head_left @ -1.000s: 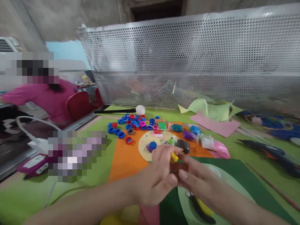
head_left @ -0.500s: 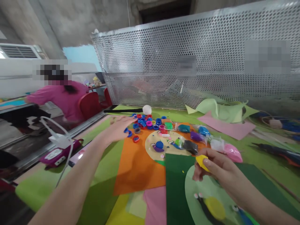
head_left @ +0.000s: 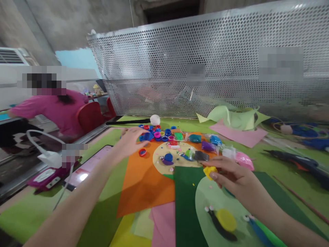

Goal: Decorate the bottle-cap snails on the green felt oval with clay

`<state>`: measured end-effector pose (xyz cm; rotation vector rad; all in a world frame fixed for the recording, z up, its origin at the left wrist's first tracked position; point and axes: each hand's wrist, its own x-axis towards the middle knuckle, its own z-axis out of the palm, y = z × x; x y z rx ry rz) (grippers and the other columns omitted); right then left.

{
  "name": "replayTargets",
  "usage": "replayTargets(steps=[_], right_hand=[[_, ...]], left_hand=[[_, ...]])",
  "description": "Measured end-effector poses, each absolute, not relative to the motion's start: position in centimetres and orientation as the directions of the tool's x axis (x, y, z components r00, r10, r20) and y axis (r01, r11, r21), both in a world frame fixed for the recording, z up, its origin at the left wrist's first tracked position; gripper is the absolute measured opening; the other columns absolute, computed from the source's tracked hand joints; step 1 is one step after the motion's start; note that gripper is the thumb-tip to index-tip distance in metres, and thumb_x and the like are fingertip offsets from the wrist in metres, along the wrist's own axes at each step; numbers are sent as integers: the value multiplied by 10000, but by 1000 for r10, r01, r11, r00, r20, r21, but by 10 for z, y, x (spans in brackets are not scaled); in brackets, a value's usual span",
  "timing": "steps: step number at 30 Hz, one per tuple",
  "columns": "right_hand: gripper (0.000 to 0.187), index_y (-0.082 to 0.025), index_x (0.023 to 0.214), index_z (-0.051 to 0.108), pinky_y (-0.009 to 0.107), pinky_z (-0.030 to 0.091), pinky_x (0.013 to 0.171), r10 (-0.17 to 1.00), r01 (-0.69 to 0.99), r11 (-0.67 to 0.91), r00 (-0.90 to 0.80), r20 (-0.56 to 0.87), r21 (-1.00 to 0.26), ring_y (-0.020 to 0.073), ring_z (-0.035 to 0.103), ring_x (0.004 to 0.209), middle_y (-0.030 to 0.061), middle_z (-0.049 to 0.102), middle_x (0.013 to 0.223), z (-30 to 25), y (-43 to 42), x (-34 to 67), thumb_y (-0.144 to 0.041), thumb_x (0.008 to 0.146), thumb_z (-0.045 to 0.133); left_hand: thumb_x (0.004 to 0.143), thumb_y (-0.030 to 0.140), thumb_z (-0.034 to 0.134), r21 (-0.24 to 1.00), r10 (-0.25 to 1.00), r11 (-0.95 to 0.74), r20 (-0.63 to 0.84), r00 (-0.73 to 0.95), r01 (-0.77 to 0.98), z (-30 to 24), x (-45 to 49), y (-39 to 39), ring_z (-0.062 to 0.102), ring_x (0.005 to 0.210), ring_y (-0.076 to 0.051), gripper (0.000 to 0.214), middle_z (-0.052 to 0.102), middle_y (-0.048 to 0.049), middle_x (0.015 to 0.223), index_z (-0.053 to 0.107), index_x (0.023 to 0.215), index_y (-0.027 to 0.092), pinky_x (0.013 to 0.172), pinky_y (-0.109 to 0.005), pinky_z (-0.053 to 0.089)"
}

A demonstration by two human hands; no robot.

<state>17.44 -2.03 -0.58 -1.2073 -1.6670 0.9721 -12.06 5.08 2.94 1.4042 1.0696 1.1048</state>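
Yellow clay lump (head_left: 210, 172) pinched in the right hand (head_left: 230, 175), left hand (head_left: 133, 139) among the bottle caps (head_left: 157, 135)

In the head view, the right hand's grip presses the clay lump between thumb and fingers, over the upper edge of a pale green oval (head_left: 205, 196) on a dark green sheet (head_left: 186, 209). The left hand reaches across the worktop (head_left: 20, 214) with fingers bent at the left side of the caps; whether its grip holds a cap or only touches the pile, the view does not tell. 1 red cap (head_left: 142, 152) lies apart from the others, nearer the person.

On the pale green oval are 2 snail figures: a black snail (head_left: 218, 226) with a yellow disc for a shell, and a blue-and-green snail (head_left: 259, 230) partly behind the right forearm. Left of the dark green sheet lies an orange sheet (head_left: 144, 192) bearing a cream oval (head_left: 156, 156), on which sits a purple snail (head_left: 167, 159) with a blue cap shell. Behind the right hand are clay packets, among them a black packet (head_left: 201, 156) and a pink packet (head_left: 244, 160).

A glue gun (head_left: 300, 164) lies to the right, a phone (head_left: 88, 164) to the left beside a purple power strip (head_left: 45, 179).
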Motion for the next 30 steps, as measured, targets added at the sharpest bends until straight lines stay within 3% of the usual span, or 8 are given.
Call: replayTargets(steps=[2,5,7,9,15,20,27,30], right_hand=[[325,-261,1011,635,290,532,607,964,345,259,-149,220,-902,156,597,697,48,634,919,-8,-21,174,-381,709,652],[308,-252,1022,619,336,540,700,957,401,287,-161,242,-870,188,623,791,47,658,923,-11,-22,172,-322,724,651],[207,-255,947,649,364,536,752,928,468,373,-205,313,-801,207,625,865,51,656,997,-14,-22,170,-287,743,631],[170,-259,913,661,370,529,792,881,519,472,-243,407,-712,215,619,927,48,647,1031,-16,-23,169,-243,749,619],[260,-252,1031,620,336,541,768,777,598,610,-325,539,-519,197,621,909,51,648,985,-19,-25,166,-212,774,615],[175,-201,972,644,354,511,811,595,544,771,-426,682,-332,217,579,961,70,665,933,-15,-30,166,-256,819,580],[477,-289,1242,454,386,395,899,537,573,791,-483,692,-215,198,563,973,-13,698,879,-9,-40,165,-166,807,605],[458,-286,1228,442,394,344,936,524,593,784,-475,707,-183,194,576,957,-20,705,844,-11,-39,164,-185,813,606]], left_hand=[[639,220,736,964,959,-200,155,237,178,23,-90,31,298,1243,-280,278,580,34,1069,664,906,246,978,-300,308],[598,219,761,899,892,-318,175,416,303,5,-48,3,477,1046,-270,265,642,-7,931,681,849,239,989,-364,258],[650,291,721,681,797,-534,208,567,501,-6,-31,-8,508,961,-281,239,631,-44,871,651,868,223,952,-424,268],[685,335,683,583,780,-589,229,583,559,-15,-24,-12,521,903,-275,227,606,-65,874,616,860,207,894,-432,303],[783,417,600,619,785,-577,241,570,532,-20,-27,-10,516,868,-246,226,592,-56,893,568,872,211,830,-384,334],[836,411,544,711,827,-495,208,522,500,-17,-27,-13,524,938,-251,249,619,-58,987,588,991,222,845,-360,362],[807,353,602,783,830,-499,308,466,371,-8,-27,-20,575,955,-242,246,655,-59,1006,627,1016,226,859,-333,411],[794,343,622,773,823,-511,313,475,376,-5,-25,-20,588,957,-239,241,666,-67,1000,644,994,210,862,-326,425]])
